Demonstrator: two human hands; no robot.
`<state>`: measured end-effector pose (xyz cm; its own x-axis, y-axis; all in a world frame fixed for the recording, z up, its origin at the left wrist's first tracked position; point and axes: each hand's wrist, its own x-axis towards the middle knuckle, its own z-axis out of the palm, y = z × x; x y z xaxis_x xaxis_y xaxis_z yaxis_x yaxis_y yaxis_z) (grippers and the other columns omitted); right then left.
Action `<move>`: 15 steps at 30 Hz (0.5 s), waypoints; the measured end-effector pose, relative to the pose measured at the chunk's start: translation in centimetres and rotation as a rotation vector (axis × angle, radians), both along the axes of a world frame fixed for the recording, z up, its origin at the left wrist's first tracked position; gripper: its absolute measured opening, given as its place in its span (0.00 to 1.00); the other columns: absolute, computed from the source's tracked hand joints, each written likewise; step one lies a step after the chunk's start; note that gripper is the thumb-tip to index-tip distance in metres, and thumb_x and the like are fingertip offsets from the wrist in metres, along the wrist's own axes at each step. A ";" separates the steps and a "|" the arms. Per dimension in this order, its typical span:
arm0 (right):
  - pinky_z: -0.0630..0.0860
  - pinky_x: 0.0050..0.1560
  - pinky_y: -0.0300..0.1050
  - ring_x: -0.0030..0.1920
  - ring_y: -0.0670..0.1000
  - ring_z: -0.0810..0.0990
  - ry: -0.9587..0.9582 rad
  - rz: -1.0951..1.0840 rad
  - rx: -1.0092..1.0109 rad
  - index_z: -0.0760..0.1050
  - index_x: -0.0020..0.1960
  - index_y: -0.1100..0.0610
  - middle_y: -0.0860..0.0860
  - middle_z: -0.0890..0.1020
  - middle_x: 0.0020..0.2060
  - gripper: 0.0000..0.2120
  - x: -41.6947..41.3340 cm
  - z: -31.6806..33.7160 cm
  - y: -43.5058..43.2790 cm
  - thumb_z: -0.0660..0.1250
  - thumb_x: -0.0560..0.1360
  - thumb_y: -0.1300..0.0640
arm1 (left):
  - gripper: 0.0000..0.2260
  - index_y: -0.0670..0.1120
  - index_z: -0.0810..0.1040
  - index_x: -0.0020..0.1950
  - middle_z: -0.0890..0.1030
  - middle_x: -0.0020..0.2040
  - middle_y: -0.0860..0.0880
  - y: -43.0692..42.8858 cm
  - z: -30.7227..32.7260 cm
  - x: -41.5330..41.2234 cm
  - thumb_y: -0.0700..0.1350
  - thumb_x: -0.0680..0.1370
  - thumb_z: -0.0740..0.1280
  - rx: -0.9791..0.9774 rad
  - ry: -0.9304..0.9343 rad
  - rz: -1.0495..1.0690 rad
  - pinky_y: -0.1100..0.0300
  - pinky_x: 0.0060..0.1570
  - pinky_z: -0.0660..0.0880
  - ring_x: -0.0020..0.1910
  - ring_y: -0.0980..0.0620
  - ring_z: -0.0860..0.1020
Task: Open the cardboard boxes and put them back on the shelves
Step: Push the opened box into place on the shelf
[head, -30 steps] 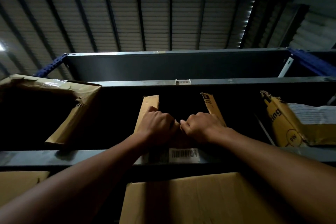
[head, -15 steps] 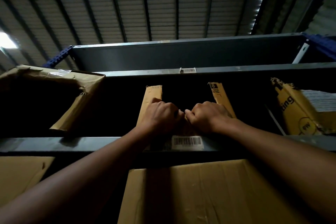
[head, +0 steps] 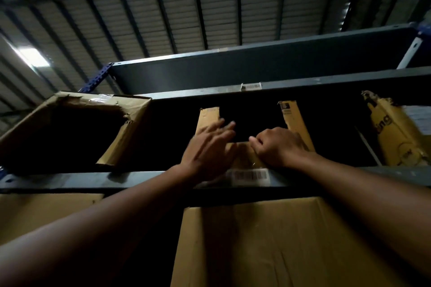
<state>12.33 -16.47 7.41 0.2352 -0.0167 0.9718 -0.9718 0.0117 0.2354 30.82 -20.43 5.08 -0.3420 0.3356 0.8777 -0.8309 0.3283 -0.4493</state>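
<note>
From my station, the brown cardboard box [head: 294, 121], its two side flaps standing upright, sat mid-way along the dark metal shelf [head: 93, 179], just behind a white barcode label [head: 250, 176]. My right hand [head: 277, 147] had its fingers curled over the box's front edge, I judged to fold that flap down and outward. My left hand [head: 207, 149] was blurred, fingers fairly straight and spread beside the left flap, gripping nothing, probably there to steady the box. A torn open brown carton [head: 130, 133] stood left and a yellow printed package [head: 391, 133] right, both apart from the box.
</note>
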 end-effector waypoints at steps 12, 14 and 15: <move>0.75 0.50 0.54 0.51 0.55 0.76 0.193 0.425 -0.384 0.76 0.51 0.54 0.53 0.78 0.49 0.14 14.3 -2.4 -0.4 0.60 0.72 0.48 | 0.21 0.46 0.80 0.59 0.79 0.64 0.47 3.3 -1.2 17.3 0.53 0.76 0.54 -0.035 0.190 0.129 0.51 0.59 0.75 0.66 0.46 0.75; 0.77 0.46 0.53 0.49 0.54 0.76 0.225 0.461 -0.376 0.76 0.48 0.54 0.52 0.78 0.47 0.11 17.6 -2.8 -0.3 0.60 0.71 0.50 | 0.18 0.48 0.81 0.56 0.81 0.60 0.48 3.7 -1.3 19.9 0.52 0.77 0.56 -0.056 0.230 0.160 0.53 0.54 0.75 0.63 0.47 0.76; 0.77 0.44 0.52 0.48 0.53 0.76 0.222 0.475 -0.373 0.75 0.47 0.54 0.52 0.78 0.46 0.10 19.6 -2.9 -0.3 0.60 0.72 0.51 | 0.15 0.49 0.81 0.56 0.82 0.59 0.49 4.0 -1.4 21.8 0.51 0.78 0.58 -0.058 0.241 0.177 0.54 0.53 0.75 0.62 0.47 0.76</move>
